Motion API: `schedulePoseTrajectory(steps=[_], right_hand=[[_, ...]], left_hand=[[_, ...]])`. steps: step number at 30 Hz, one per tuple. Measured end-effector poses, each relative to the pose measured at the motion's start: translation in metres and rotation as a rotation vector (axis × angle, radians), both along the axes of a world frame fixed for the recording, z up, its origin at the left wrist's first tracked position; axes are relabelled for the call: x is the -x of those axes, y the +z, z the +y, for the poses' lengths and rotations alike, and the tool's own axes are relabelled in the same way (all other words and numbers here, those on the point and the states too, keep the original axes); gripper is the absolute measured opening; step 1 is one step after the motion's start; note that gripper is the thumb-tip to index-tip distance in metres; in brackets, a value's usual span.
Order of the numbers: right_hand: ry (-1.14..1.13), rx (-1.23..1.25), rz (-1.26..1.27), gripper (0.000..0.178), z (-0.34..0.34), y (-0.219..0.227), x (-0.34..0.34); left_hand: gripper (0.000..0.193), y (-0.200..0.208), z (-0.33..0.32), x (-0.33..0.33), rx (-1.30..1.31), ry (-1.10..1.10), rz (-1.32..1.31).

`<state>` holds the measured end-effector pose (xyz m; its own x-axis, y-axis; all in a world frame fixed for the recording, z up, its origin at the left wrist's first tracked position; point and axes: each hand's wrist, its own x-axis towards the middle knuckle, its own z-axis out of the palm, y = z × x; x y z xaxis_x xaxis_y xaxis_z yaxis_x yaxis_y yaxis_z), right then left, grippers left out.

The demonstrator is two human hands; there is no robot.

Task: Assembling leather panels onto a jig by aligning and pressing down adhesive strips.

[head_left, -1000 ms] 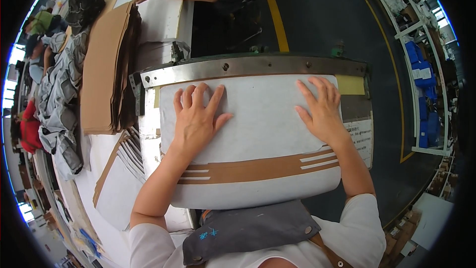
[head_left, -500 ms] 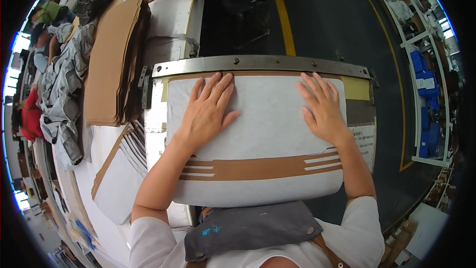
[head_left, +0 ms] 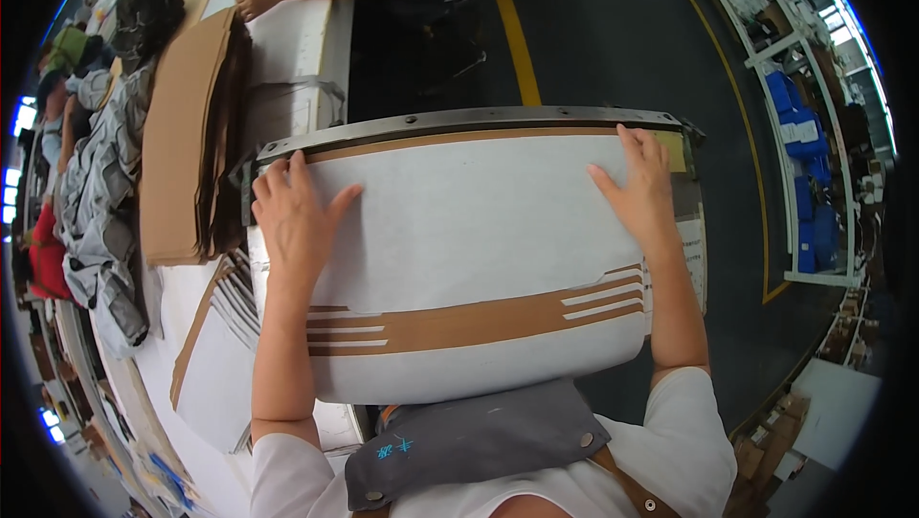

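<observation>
A white sheet [head_left: 469, 221] with a brown cardboard band [head_left: 469, 322] lies in front of me, white strips at both ends of the band. Its near end curves down toward my apron [head_left: 469, 441]. Along the far edge runs a metal bar [head_left: 479, 119] with bolts, and a thin brown edge shows beside it. My left hand [head_left: 299, 221] rests at the sheet's far left corner, thumb spread onto the white surface. At the far right corner my right hand [head_left: 643, 188] lies with fingers stretched toward the bar and thumb apart. Both hands are open.
On the left table stand a brown cardboard stack [head_left: 187, 145] and fanned white sheets [head_left: 206, 355], with grey cloth [head_left: 100, 192] beyond. Across the bar a co-worker's hand [head_left: 258, 1] touches the stack's far end. Shelving with blue bins [head_left: 804, 145] stands right.
My hands have moved apart, the left one outward to the sheet's left corner, the right one toward its right edge. The whole view has shifted slightly, and the sheet sits a little tilted.
</observation>
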<state>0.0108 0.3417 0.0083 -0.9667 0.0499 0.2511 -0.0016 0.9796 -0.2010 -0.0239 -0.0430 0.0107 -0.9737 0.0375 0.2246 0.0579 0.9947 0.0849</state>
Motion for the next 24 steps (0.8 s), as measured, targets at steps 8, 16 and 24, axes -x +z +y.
schedulePoseTrajectory(steps=[8,16,24], right_hand=[[-0.089,0.141,-0.074,0.071,-0.001,0.014,0.0],[-0.135,0.746,-0.146,0.026,0.029,0.007,0.012],[0.02,0.929,-0.005,0.019,-0.004,0.075,0.002]], left_hand=[[0.086,0.006,-0.009,0.004,-0.093,-0.024,-0.014],[0.086,0.024,-0.017,0.017,-0.437,0.067,-0.221],[0.061,0.057,-0.069,-0.015,-1.246,-0.061,-0.156]])
